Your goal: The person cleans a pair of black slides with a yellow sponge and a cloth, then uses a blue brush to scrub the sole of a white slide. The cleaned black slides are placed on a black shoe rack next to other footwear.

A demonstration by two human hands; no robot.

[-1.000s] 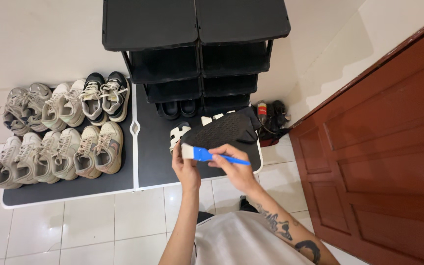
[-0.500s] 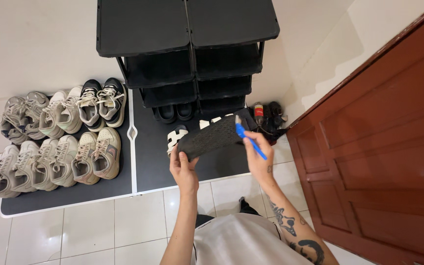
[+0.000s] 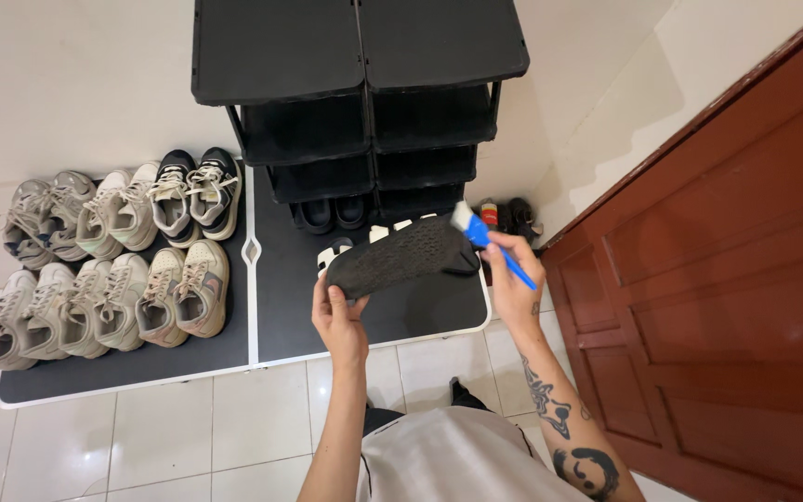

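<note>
Shoe (image 3: 400,257) sole-up in left hand (image 3: 338,321); right hand (image 3: 513,279) angles brush (image 3: 487,242).

The left hand (image 3: 339,321) is up in front of the body, fingers curled tight in a grip, arm bare and straight. The right hand (image 3: 513,284) is out to the side, fingers pinched shut, and its arm has dark tattoos.

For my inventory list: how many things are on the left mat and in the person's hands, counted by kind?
Sneakers on the left mat: 12
Black-soled shoe, in the left hand: 1
Blue-handled brush, in the right hand: 1
Total: 14
</note>
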